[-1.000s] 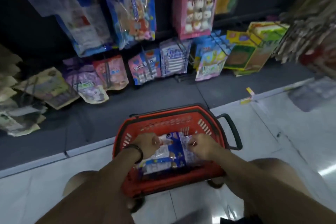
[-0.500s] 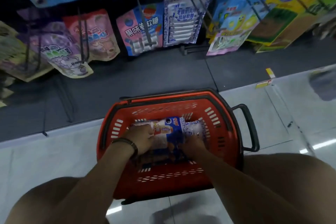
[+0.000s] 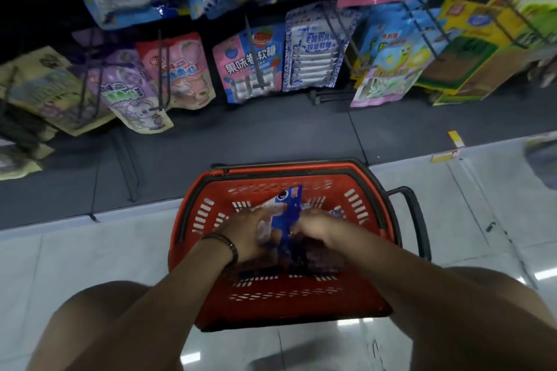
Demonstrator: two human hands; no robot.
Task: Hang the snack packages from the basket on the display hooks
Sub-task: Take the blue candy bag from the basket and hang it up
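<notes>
Reaching into the red basket (image 3: 193, 211), left hand (image 3: 248, 230) and right hand (image 3: 318, 226) grip one blue snack package (image 3: 284, 215) (arms angled down)

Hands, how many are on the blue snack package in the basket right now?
2. The left hand holds the blue snack package on its left side; the right hand holds its right side, both inside the red basket.

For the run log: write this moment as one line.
left hand: holds blue snack package | right hand: holds it too | basket: red, on floor | hung: not yet
</notes>
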